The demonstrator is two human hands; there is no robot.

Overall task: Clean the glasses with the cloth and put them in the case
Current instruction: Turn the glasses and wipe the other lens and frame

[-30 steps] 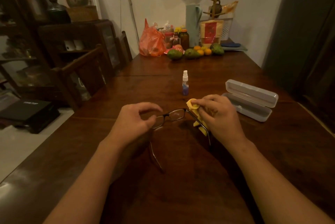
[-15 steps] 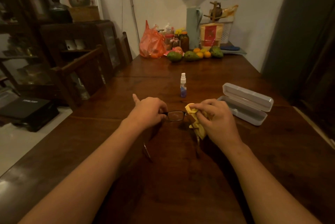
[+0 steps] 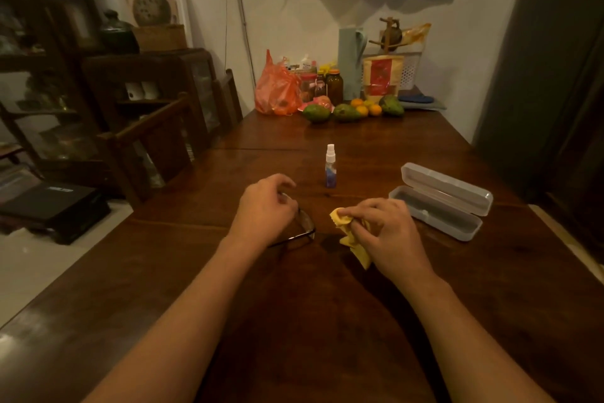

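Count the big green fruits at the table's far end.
3 green fruits: one beside the orange bag, one just right of it, one right of the small oranges. More could sit hidden behind the bag.

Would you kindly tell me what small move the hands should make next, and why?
Probably move the right hand with the cloth across to the exposed lens of the glasses, which the left hand holds. Cloth and glasses are apart, and one lens sticks out of that grip toward the cloth. The case lies open on the right, ready for afterwards.
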